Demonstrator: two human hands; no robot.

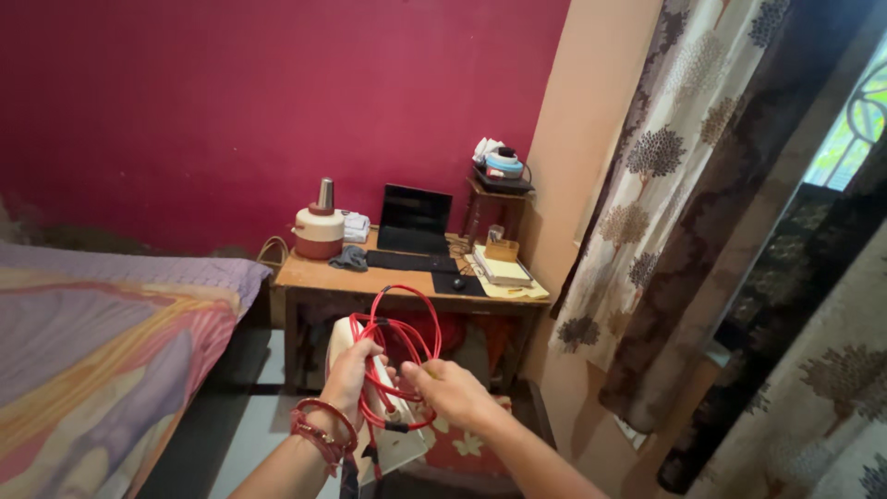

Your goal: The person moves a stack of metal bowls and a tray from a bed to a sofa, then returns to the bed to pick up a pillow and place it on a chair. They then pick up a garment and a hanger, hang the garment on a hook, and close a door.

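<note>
My left hand [349,377], with red bangles on the wrist, grips a cream-white appliance [388,442] and the loops of its red cord [403,334]. My right hand [450,388] pinches the same cord just to the right, fingers closed on a strand. The cord forms several loose coils rising above both hands, with a dark plug end hanging low near the appliance. Both hands are held in front of a wooden desk [314,274].
On the desk stand a laptop [415,219], a keyboard [410,261], a round red-and-cream container [319,231], books [504,268] and a small shelf [497,189]. A bed with a patterned cover [102,342] lies left. Patterned curtains [684,231] hang right by a window.
</note>
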